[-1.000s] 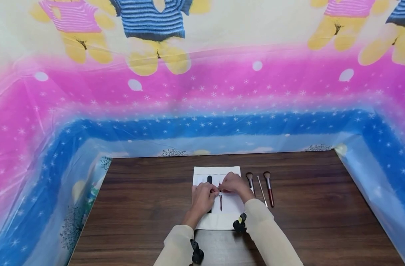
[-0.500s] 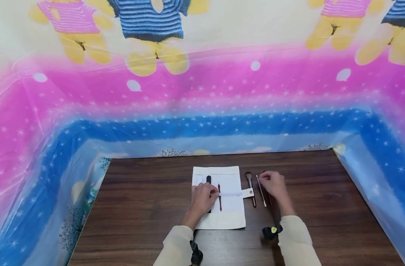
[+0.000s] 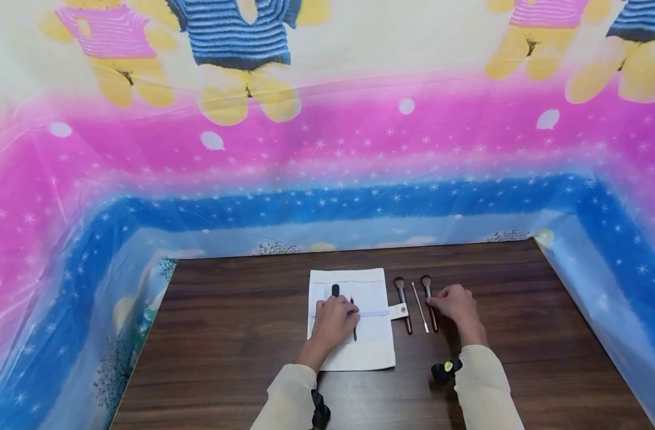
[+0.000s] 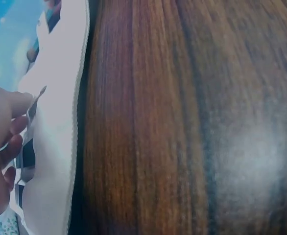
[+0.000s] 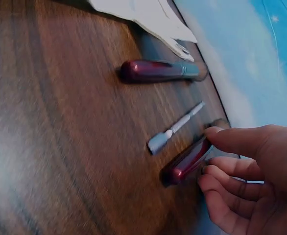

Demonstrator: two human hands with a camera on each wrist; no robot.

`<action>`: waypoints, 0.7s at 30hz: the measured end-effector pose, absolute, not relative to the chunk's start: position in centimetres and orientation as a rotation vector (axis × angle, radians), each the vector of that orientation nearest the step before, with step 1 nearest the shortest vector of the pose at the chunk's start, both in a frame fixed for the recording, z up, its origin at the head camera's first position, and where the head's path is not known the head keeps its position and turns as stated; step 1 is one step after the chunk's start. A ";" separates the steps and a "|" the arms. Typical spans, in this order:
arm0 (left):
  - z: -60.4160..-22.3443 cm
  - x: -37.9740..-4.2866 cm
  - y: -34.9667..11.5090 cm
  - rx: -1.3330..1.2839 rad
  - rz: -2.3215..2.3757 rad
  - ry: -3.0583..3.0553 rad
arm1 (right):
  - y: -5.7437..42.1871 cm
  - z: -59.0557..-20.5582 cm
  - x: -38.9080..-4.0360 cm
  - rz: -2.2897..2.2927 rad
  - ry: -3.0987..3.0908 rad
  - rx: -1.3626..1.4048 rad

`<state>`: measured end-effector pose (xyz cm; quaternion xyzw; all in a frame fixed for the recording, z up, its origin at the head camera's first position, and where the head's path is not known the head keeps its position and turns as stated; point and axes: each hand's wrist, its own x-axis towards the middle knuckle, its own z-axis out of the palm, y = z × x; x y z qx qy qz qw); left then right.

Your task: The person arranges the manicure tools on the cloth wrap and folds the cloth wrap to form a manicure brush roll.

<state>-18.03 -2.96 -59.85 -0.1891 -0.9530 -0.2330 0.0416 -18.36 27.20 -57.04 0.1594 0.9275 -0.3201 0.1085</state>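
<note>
A white cloth brush roll (image 3: 360,355) lies unrolled on the table, a pale band across its middle. On it are a black slim item (image 3: 335,290) and a thin brush (image 3: 354,334). My left hand (image 3: 333,322) is over the roll with bent fingers, fingertips at the band and overlapping the thin brush; I cannot tell if they pinch anything. Right of the roll, my right hand (image 3: 458,307) pinches the outermost makeup brush (image 5: 187,161) near its ferrule, thumb on one side and fingers on the other. That brush lies along the table, its handle dark red.
Between that brush and the roll lie a thin silver double-ended tool (image 3: 421,307) and another makeup brush (image 3: 400,291). The roll's snap tab (image 3: 398,311) reaches this brush. A printed cloth backdrop (image 3: 327,203) rises behind the wooden table (image 3: 241,334).
My right hand has left the brush roll, moved right past the silver tool and come to the outermost brush. My left hand has stayed on the roll, shifting slightly right over the thin brush.
</note>
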 end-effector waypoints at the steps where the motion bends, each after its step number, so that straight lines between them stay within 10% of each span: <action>1: -59.9 -18.0 -2.9 -0.579 -0.701 -2.925 | 27.0 -57.0 -18.5 -0.942 2.718 0.470; 21: -59.7 -18.7 -2.3 -0.527 -0.702 -3.006 | 19.3 -56.9 -22.4 -1.849 2.242 0.250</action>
